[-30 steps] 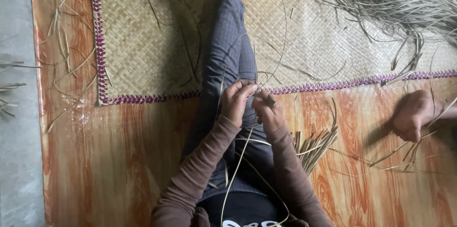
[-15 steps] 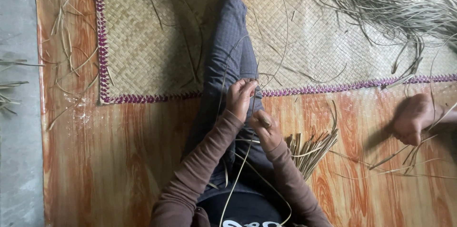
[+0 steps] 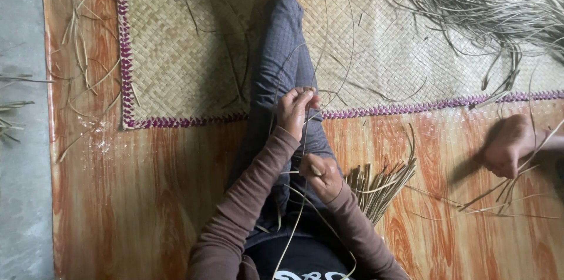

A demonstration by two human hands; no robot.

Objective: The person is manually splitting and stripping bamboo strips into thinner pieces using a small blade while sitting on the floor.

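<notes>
I sit on the floor with one leg in grey checked trousers [image 3: 282, 51] stretched out over a woven straw mat [image 3: 176, 39]. My left hand [image 3: 296, 110] pinches thin dried grass strands [image 3: 305, 157] above my knee. Closer to my body, my right hand [image 3: 320, 175] is closed around the same strands, which run down toward my lap and loop upward over the mat. Both brown sleeves cover my forearms. A short bundle of cut straw pieces [image 3: 379, 183] lies on the floor right of my right hand.
The mat has a purple braided edge [image 3: 411, 107]. A large heap of loose grass [image 3: 482, 4] lies at its top right. Another person's foot [image 3: 508, 145] rests on the orange wood-pattern floor [image 3: 147, 198] at right. Stray straws are scattered at left beside a grey strip.
My right hand has drawn back toward my body, away from my left hand, which stays near the knee. The strands now stretch between the two hands.
</notes>
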